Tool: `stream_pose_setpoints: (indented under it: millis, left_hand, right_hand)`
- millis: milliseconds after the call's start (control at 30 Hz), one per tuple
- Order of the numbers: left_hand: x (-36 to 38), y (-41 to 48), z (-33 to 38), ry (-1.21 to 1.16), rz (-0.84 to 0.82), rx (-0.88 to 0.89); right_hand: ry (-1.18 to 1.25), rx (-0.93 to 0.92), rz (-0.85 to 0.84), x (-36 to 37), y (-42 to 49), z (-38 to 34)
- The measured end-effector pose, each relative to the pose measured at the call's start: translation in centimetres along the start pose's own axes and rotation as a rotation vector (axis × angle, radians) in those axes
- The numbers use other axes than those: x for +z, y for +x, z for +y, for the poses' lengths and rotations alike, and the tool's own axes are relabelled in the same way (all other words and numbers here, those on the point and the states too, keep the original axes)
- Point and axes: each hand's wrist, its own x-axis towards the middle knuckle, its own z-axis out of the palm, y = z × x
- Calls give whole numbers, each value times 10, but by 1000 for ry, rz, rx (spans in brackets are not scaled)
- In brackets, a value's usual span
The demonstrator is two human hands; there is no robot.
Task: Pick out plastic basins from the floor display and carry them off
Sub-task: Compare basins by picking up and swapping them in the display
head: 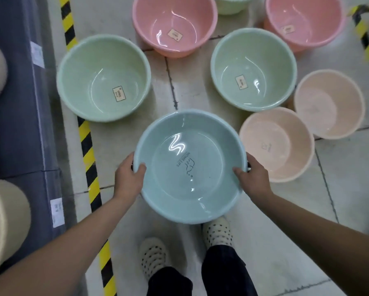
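Both forearms reach forward, left hand and right hand fingers clamped on opposite rims of the blue basin.

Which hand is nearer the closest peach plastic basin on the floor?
Right. The right hand grips the blue plastic basin at its right rim, just beside the nearest peach plastic basin. The left hand holds the opposite rim, the blue basin's whole width farther away.

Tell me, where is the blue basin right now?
In the head view's centre, the blue basin is held by both hands, left hand and right hand, above the feet.
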Motion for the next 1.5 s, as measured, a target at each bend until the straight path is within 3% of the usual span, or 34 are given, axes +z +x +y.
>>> stream_pose_setpoints:
  millis: [200,533,900,1000,1267,1500]
  left_hand:
    - [54,-1,-12,91,-101,37]
    - [98,25,-57,261,-149,32]
    - [128,46,-89,229,-147,-55]
    - [128,49,-89,231,-175,-84]
    - [102,13,-38,252,-183,14]
    - [107,-15,72,264,-236,44]
  right_hand:
    - [38,71,50,-13,-1,61]
    - [47,176,106,35,9,131]
    - [153,209,128,72,40,158]
    - [186,222,54,71,44,162]
    - [253,231,-167,31,22,148]
    - [382,283,-83,-67,-1,117]
